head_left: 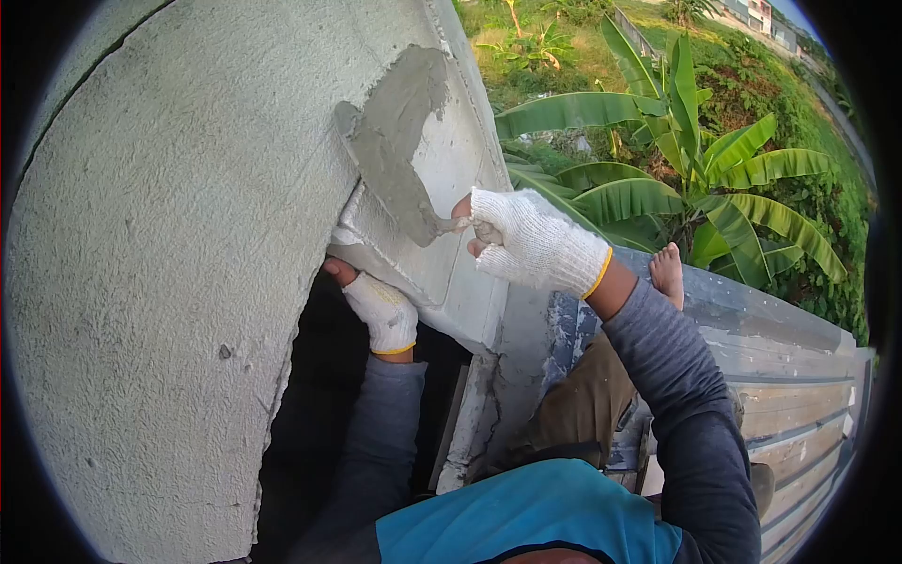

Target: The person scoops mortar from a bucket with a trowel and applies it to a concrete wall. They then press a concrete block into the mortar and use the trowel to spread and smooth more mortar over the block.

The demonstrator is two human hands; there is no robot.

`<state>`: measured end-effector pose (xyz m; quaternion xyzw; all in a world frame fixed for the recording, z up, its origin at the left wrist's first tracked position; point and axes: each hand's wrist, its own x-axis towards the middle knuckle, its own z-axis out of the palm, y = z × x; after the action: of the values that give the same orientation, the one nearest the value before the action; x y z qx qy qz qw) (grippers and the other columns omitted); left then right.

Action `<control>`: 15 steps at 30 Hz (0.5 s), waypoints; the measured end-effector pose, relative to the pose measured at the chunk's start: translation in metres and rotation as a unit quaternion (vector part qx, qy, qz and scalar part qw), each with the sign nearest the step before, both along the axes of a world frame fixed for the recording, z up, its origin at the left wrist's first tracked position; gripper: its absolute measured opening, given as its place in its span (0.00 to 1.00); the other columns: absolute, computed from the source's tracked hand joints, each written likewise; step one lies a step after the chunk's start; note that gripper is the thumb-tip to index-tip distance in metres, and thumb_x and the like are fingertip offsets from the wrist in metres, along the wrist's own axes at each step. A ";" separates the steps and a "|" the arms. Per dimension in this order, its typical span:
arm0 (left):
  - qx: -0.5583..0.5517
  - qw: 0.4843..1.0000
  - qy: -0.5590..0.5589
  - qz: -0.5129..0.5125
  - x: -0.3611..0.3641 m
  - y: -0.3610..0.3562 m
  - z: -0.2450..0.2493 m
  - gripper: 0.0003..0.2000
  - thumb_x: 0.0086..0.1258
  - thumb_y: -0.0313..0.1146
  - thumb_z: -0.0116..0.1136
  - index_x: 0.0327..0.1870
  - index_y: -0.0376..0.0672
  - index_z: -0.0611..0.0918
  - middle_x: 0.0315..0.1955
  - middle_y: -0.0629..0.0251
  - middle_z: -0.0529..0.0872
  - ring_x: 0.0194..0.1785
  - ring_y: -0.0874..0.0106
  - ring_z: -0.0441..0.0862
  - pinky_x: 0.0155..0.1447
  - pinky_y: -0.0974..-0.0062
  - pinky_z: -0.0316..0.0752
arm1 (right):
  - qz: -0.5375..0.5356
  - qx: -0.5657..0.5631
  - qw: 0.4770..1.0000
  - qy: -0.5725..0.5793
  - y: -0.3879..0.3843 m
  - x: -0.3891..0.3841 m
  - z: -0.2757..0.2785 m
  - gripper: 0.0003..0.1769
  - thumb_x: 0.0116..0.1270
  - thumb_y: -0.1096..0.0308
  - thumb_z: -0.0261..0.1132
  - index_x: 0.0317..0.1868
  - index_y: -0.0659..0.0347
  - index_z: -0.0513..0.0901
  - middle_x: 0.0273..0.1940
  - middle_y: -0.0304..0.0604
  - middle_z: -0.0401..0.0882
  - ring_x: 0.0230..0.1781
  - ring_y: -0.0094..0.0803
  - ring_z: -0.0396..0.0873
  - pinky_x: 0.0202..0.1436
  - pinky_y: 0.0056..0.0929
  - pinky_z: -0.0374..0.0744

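My right hand [531, 240], in a white fingerless knit glove with a yellow cuff, is closed round the handle of a trowel [390, 179]. Grey mortar coats the trowel blade, which lies over the joint between the large rough panel and the pale block [413, 249]. A patch of wet mortar [413, 80] spreads up the wall beyond the blade. Lower down, my left hand [381, 305], gloved the same way, reaches up through the dark opening to the underside of the block. Its thumb shows at the panel edge; the other fingers are hidden.
The rough concrete panel [178, 235] fills the left side, with a ragged edge along the dark opening [324, 395]. A cracked ledge [512, 367] runs beside my legs. My bare foot [668, 273] rests on the metal roofing [780, 338]. Banana plants [691, 160] grow beyond the edge.
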<state>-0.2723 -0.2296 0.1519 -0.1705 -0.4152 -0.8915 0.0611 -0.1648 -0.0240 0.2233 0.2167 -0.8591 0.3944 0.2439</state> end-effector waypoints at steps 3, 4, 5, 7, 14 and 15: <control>0.035 0.999 -0.006 -0.029 0.008 0.004 0.008 0.44 0.73 0.72 0.40 0.79 0.47 0.56 0.77 0.58 0.59 0.78 0.57 0.57 0.80 0.56 0.53 | -0.002 0.009 0.999 0.047 -0.014 0.011 -0.022 0.16 0.60 0.72 0.67 0.49 0.59 0.78 0.34 0.50 0.81 0.35 0.50 0.82 0.41 0.42 0.80; 0.029 0.999 0.000 -0.041 0.008 0.003 0.008 0.44 0.72 0.72 0.41 0.79 0.48 0.56 0.77 0.58 0.59 0.78 0.57 0.59 0.80 0.55 0.54 | -0.005 0.033 0.998 0.052 -0.013 0.016 -0.022 0.15 0.60 0.71 0.67 0.48 0.59 0.79 0.34 0.50 0.81 0.36 0.51 0.82 0.40 0.43 0.80; 0.025 0.998 0.007 -0.053 0.007 0.002 0.010 0.44 0.72 0.72 0.41 0.79 0.48 0.57 0.76 0.58 0.60 0.77 0.56 0.60 0.79 0.54 0.55 | -0.003 0.032 0.998 0.055 -0.009 0.021 -0.026 0.15 0.60 0.71 0.67 0.48 0.59 0.79 0.34 0.50 0.81 0.36 0.51 0.82 0.40 0.43 0.80; 0.019 0.999 0.006 -0.042 0.008 0.003 0.012 0.44 0.72 0.72 0.41 0.79 0.48 0.57 0.76 0.58 0.61 0.77 0.57 0.61 0.79 0.54 0.56 | 0.019 0.036 0.999 0.018 -0.003 0.029 -0.032 0.15 0.59 0.71 0.67 0.47 0.58 0.79 0.34 0.49 0.80 0.36 0.51 0.82 0.39 0.43 0.80; 0.022 0.996 0.059 -0.060 -0.004 0.002 0.005 0.45 0.72 0.73 0.39 0.79 0.44 0.58 0.77 0.57 0.59 0.78 0.58 0.58 0.80 0.55 0.54 | -0.166 0.015 0.980 0.108 -0.037 -0.002 -0.031 0.16 0.58 0.71 0.67 0.48 0.55 0.80 0.35 0.48 0.77 0.35 0.52 0.81 0.38 0.46 0.79; 0.023 0.997 0.058 -0.054 -0.005 0.002 0.004 0.45 0.72 0.73 0.39 0.79 0.44 0.58 0.77 0.57 0.59 0.78 0.58 0.58 0.80 0.55 0.54 | -0.161 0.015 0.981 0.106 -0.035 -0.004 -0.032 0.16 0.58 0.71 0.67 0.48 0.55 0.80 0.35 0.48 0.77 0.35 0.52 0.81 0.38 0.46 0.79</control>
<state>-0.2777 -0.2278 0.1564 -0.2427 -0.3803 -0.8916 0.0403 -0.1686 -0.0591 0.1911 0.1203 -0.8579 0.3114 0.3907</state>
